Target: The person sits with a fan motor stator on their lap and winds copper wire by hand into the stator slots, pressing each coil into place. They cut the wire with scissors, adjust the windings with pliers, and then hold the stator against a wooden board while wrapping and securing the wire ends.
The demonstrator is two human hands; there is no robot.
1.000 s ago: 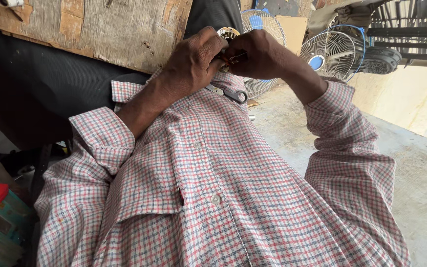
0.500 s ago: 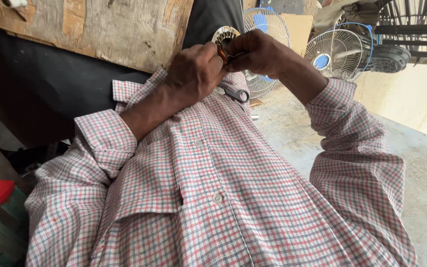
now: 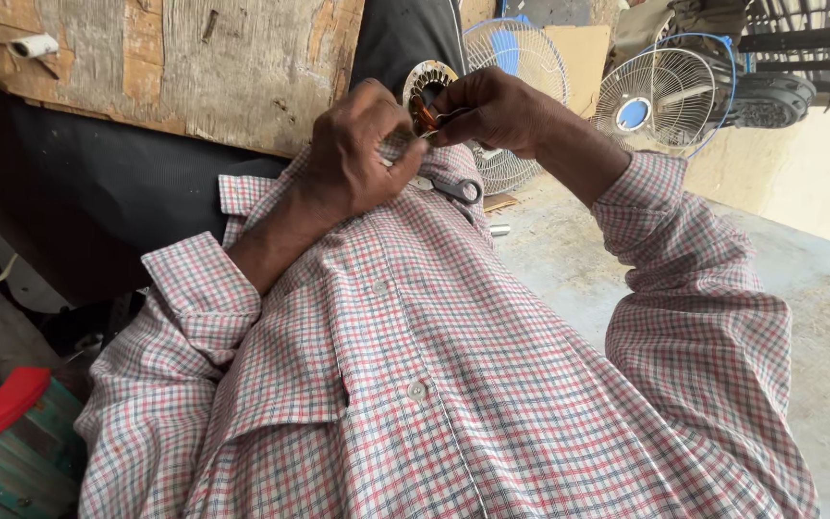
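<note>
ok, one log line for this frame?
left hand: pinching at round metal motor stator with copper windings | right hand: holding stator | grey scissors: on checked-shirt lap

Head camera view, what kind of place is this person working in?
Probably a small fan repair workshop. Both hands, left hand and right hand, work on a round motor stator with copper windings; caged fans stand behind, beside a rough wooden board.

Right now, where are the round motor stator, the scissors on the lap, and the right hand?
Motor stator [image 3: 427, 88], head view, on its pale metal ring above the copper windings.
Scissors [image 3: 458, 188], head view, on the dark handle loop.
Right hand [image 3: 492, 108], head view, on the back of the hand.
</note>
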